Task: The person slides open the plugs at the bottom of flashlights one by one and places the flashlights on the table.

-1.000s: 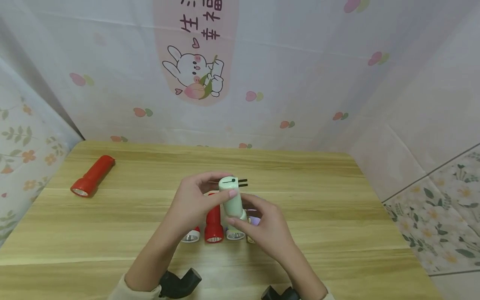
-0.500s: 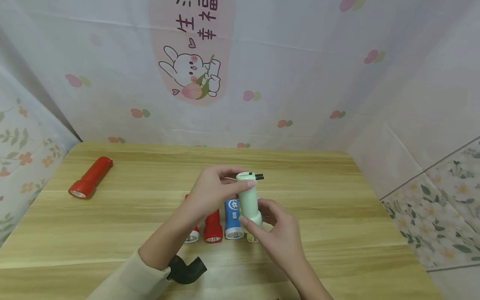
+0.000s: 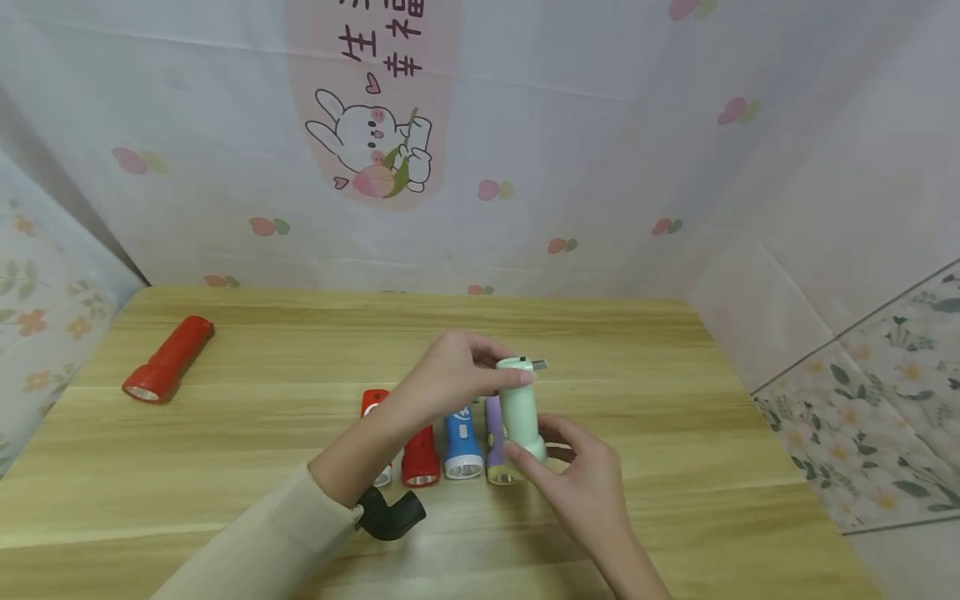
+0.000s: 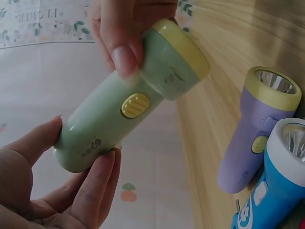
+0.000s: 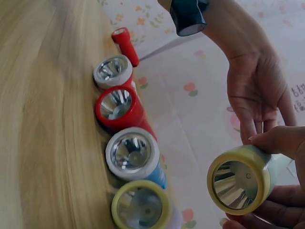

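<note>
Both hands hold a light green flashlight (image 3: 517, 417) above the wooden table. My left hand (image 3: 468, 371) pinches its tail end between thumb and fingers, beside a short metal prong (image 3: 540, 365) that sticks out there. Around the head end curl the thumb and fingers of my right hand (image 3: 592, 479). A yellow ridged switch (image 4: 135, 105) and a yellow head rim (image 4: 183, 45) show in the left wrist view. The lens (image 5: 236, 186) faces the right wrist camera. Just left of the green one lies a purple flashlight (image 3: 495, 437) with a yellow rim.
Left of the purple one, a blue flashlight (image 3: 462, 446), a red flashlight (image 3: 422, 460) and a red-and-white flashlight (image 3: 374, 402) lie in a row, partly behind the left arm. Another red flashlight (image 3: 171, 358) lies alone at far left. A printed curtain (image 3: 600, 150) hangs behind the table (image 3: 675, 375).
Both hands have moved right with the green flashlight, which has turned so its two prongs now overlap. The blue and purple flashlights have come into fuller view.
</note>
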